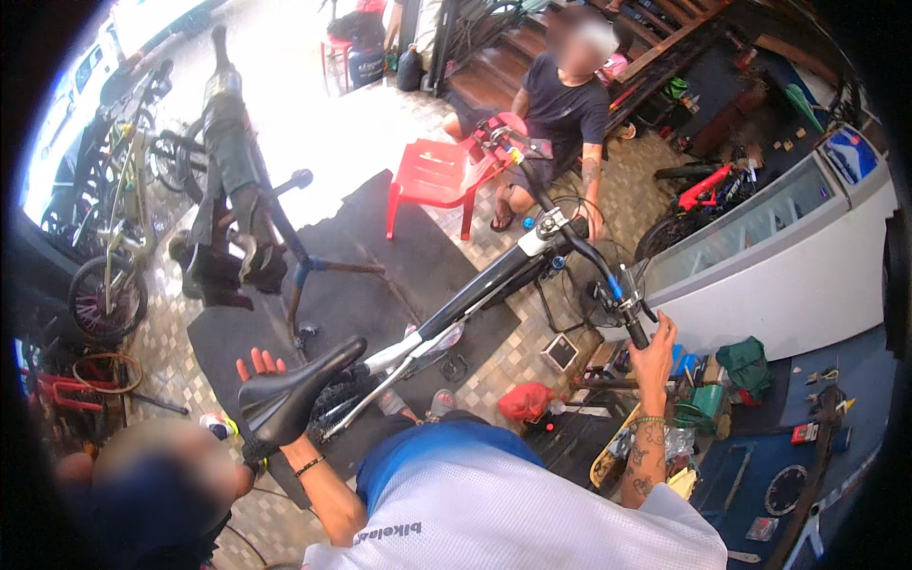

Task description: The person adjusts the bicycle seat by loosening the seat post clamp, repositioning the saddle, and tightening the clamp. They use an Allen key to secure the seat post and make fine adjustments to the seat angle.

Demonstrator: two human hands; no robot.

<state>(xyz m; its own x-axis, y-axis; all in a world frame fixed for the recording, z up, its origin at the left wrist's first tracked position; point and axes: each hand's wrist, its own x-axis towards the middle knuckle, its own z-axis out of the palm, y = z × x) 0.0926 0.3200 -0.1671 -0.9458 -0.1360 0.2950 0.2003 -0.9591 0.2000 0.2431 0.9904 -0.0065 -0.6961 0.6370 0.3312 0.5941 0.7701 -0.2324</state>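
A white and black bicycle (pixel 446 318) stands in front of me, its front end toward the far right. My left hand (pixel 263 362) is beside the black saddle (pixel 296 391), its fingers stretched out past the far edge. The saddle hides the palm, so I cannot tell whether it touches. My right hand (pixel 654 356) is closed on the right end of the handlebar (pixel 603 266), at the black grip (pixel 637 332), with fingers near the brake lever. The far end of the handlebar reaches toward a seated person.
A red plastic chair (pixel 432 180) and the seated person (pixel 568 114) are beyond the bicycle. A repair stand (pixel 302 261) rises at left over a black mat (pixel 237 328). Another person (pixel 161 484) is close at lower left. A glass-topped freezer (pixel 760 247) and tool-covered bench (pixel 741 484) line the right.
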